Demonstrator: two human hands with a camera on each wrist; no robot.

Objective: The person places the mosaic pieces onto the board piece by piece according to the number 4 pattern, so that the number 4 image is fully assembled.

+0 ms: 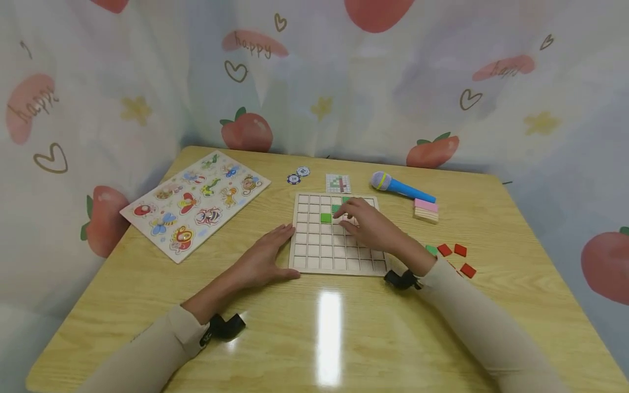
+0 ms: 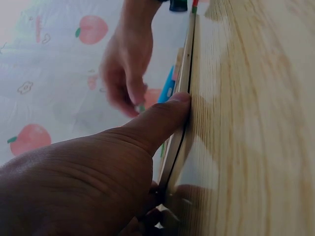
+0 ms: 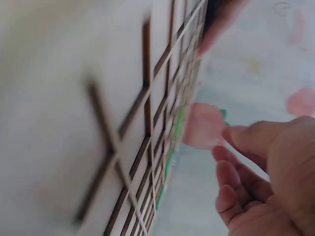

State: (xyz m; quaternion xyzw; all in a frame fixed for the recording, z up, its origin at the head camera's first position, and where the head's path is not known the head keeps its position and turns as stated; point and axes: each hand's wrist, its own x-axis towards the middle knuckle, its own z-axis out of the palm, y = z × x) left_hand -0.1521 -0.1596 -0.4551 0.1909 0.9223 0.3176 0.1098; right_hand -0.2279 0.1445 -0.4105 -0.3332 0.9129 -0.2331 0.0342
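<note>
A square wooden grid board lies on the table, with green tiles set in a diagonal run of cells. My left hand rests at its left side, fingertips along that edge and thumb by the near corner. In the left wrist view, the thumb presses the board's side. Over the upper middle of the grid, my right hand pinches a small green tile between thumb and fingertips. Only a sliver of that tile shows; the fingers cover the rest.
Behind the board lies a small pattern card, with two poker chips to its left. A blue toy microphone and a pink-topped block sit at right. Loose red tiles lie near the right forearm. An insect puzzle board is at left.
</note>
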